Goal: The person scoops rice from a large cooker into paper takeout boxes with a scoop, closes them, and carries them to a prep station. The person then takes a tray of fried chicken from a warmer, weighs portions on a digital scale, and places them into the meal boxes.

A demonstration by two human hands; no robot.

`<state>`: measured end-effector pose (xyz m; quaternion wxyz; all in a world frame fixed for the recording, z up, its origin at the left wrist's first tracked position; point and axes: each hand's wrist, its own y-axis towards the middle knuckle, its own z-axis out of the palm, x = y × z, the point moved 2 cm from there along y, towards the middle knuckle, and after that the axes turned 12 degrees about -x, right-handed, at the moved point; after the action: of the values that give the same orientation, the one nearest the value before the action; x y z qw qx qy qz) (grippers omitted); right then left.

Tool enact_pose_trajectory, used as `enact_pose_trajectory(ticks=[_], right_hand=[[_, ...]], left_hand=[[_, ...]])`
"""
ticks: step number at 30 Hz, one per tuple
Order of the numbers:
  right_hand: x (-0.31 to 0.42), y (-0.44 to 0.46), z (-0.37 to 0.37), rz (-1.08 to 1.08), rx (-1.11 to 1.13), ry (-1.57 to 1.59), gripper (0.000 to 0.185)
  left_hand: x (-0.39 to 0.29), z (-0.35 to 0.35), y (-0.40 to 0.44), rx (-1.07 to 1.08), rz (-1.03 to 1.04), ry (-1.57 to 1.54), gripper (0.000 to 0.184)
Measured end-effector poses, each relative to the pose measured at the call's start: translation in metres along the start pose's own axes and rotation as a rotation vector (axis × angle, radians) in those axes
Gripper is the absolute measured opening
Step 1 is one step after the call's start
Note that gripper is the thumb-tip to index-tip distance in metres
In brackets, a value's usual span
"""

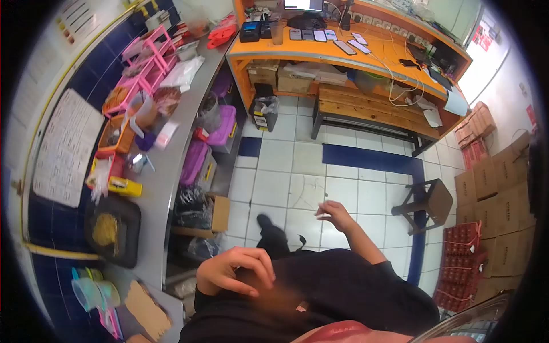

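Observation:
My left hand (237,271) is raised in front of my dark shirt (343,286). Its fingers are bent but apart, with nothing visible between them. An orange-brown blur lies just below its fingertips, too smeared to name. Farther out over the tiled floor (274,188) is my right hand (336,215), its fingers curled together. A small whitish spot shows at those fingertips, and I cannot make out what it is. Neither hand touches the metal counter (157,188) on the left.
The counter carries a black tray (128,243) of yellowish food, pink racks (150,63) and plastic cups (88,294). Ahead stands an orange desk (366,54) with several phones, and a wooden bench (360,108). A stool (429,203) and stacked cardboard boxes (503,200) are on the right.

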<state>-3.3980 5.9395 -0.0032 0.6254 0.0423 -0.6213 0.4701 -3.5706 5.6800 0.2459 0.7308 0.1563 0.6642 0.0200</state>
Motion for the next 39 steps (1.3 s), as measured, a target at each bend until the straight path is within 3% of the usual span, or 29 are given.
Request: enact_pose_trajectory(ticks=[1, 4, 5, 7, 9, 12, 13, 14, 15, 16, 19, 20, 21, 24, 26, 27, 29, 30, 31, 32, 33, 34, 35, 36, 38, 39], right_hand=[[0.039, 0.011, 0.029, -0.027, 0.204, 0.064, 0.023], [0.15, 0.022, 0.105, -0.229, 0.775, -0.068, 0.021], [0.178, 0.025, 0.128, -0.303, 0.95, -0.126, 0.021], [0.253, 0.023, 0.17, -0.624, 1.206, -0.29, 0.032], [0.299, 0.031, 0.194, -0.65, 1.259, -0.206, 0.05], [0.346, 0.053, 0.204, -0.685, 1.306, -0.043, 0.067], [0.366, 0.068, 0.206, -0.907, 1.512, -0.109, 0.069], [0.38, 0.078, 0.198, -1.019, 1.541, -0.203, 0.055], [0.385, 0.093, 0.182, -1.028, 1.472, -0.278, 0.046], [0.389, 0.108, 0.163, -1.036, 1.403, -0.356, 0.039], [0.413, 0.141, 0.079, -1.409, 1.026, -0.077, 0.011], [0.42, 0.14, 0.062, -1.521, 0.807, 0.251, 0.01], [0.424, 0.14, 0.043, -1.612, 0.515, 0.537, 0.02], [0.474, 0.153, -0.008, -1.923, 0.469, 0.572, 0.022], [0.5, 0.211, -0.04, -1.971, 0.696, 0.471, 0.021], [0.517, 0.253, -0.055, -1.823, 0.804, 0.288, 0.019], [0.556, 0.365, -0.107, -1.4, 1.295, -0.204, 0.008], [0.572, 0.423, -0.084, -1.274, 1.514, -0.079, 0.007], [0.588, 0.482, -0.061, -1.114, 1.733, 0.027, 0.018], [0.597, 0.518, -0.022, -1.172, 1.481, 0.471, 0.029], [0.592, 0.558, -0.003, -1.031, 1.311, 0.474, 0.047], [0.586, 0.597, 0.015, -0.877, 1.15, 0.488, 0.066], [0.59, 0.622, 0.035, -0.576, 0.748, 0.4, 0.084], [0.602, 0.65, 0.062, -0.511, 0.524, 0.224, 0.1], [0.601, 0.698, 0.1, -0.703, 0.102, -0.328, 0.116], [0.596, 0.724, 0.113, -0.824, 0.075, -0.38, 0.118]], left_hand=[[0.0, -0.017, 0.01, -0.015, -0.037, -0.101, 0.018], [-0.014, -0.079, 0.055, -0.039, -0.141, 0.196, 0.022], [-0.027, -0.1, 0.071, -0.185, -0.216, 0.254, 0.021], [-0.031, -0.16, 0.093, -0.071, -0.184, 0.449, 0.019], [-0.025, -0.213, 0.108, -0.003, -0.15, 0.469, 0.014], [-0.02, -0.276, 0.157, -0.296, -0.152, 0.501, 0.01], [-0.006, -0.299, 0.176, -0.445, -0.159, 0.495, 0.01], [0.017, -0.321, 0.194, -0.595, -0.168, 0.492, 0.01], [0.038, -0.339, 0.213, -0.593, -0.215, 0.295, 0.017], [0.043, -0.347, 0.235, -0.454, -0.221, 0.225, 0.015], [0.061, -0.369, 0.294, -0.058, -0.232, 0.06, 0.012], [0.07, -0.375, 0.312, 0.062, -0.222, 0.041, 0.012], [0.074, -0.383, 0.329, 0.093, -0.204, 0.047, 0.013], [0.081, -0.417, 0.39, 0.153, -0.259, 0.034, 0.011], [0.095, -0.452, 0.434, 0.123, -0.233, 0.124, 0.012], [0.098, -0.471, 0.455, 0.083, -0.25, 0.161, 0.012], [0.106, -0.5, 0.49, -0.039, -0.327, 0.174, 0.012], [0.112, -0.515, 0.503, -0.141, -0.38, 0.106, 0.012], [0.119, -0.53, 0.51, -0.248, -0.432, 0.035, 0.013], [0.122, -0.543, 0.514, -0.361, -0.49, -0.045, 0.013], [0.12, -0.561, 0.517, -0.357, -0.657, -0.004, 0.018], [0.125, -0.575, 0.517, -0.445, -0.626, -0.053, 0.018], [0.14, -0.587, 0.512, -0.532, -0.59, -0.099, 0.018], [0.155, -0.598, 0.507, -0.622, -0.555, -0.146, 0.018], [0.184, -0.617, 0.501, -0.817, -0.667, -0.03, 0.025], [0.202, -0.627, 0.501, -0.856, -0.593, 0.236, 0.031]])
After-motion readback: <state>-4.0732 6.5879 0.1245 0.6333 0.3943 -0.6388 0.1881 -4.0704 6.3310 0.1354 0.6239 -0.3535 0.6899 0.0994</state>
